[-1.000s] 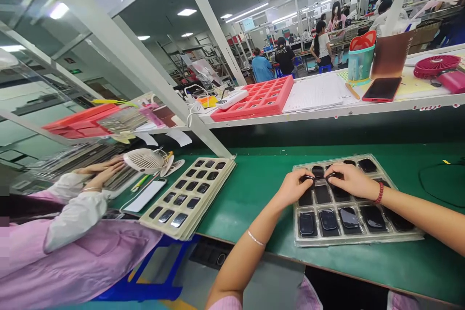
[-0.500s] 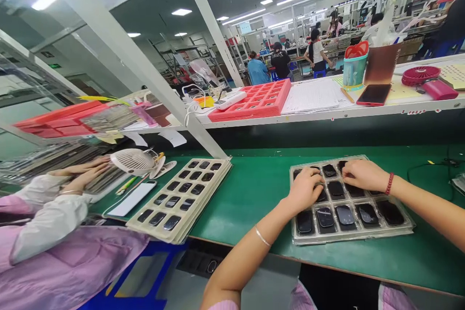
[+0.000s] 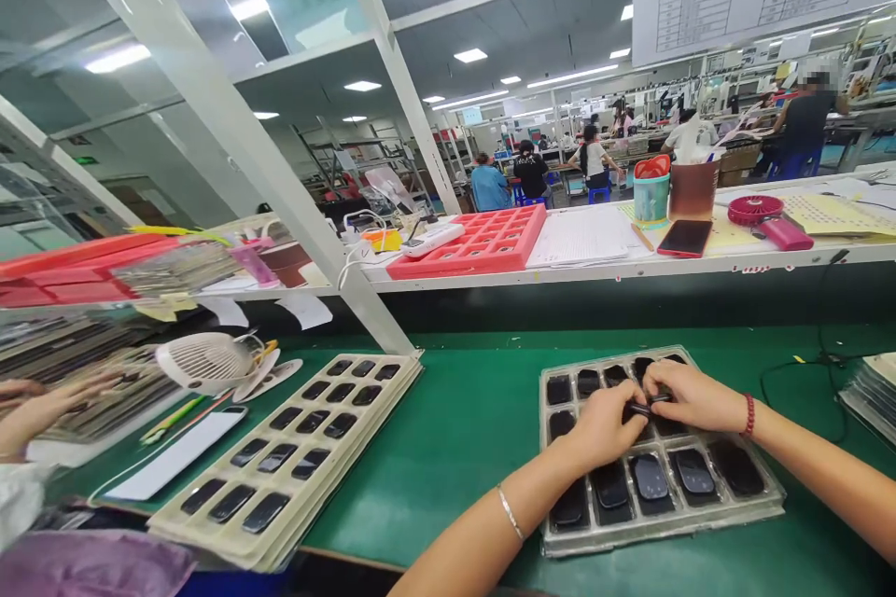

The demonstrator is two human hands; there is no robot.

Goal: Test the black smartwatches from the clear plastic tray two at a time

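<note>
A clear plastic tray lies on the green bench, its pockets filled with black, glossy, rounded-rectangle screens like watch faces. Above its middle, my left hand pinches a small dark screen between thumb and fingers. Close beside it, my right hand has its fingertips closed on another dark screen. The two pieces are nearly edge to edge. Fingers cover part of both, and the pockets beneath are partly hidden.
To the left stands a stack of cream trays holding similar screens. Beyond it lie a white fan and a co-worker's hands. A shelf crosses behind, carrying a red foam tray. A cable runs at right.
My hands have come closer together over the tray's middle, each now with a dark piece at its fingertips. The view has shifted, and the co-worker's hands sit further left.
</note>
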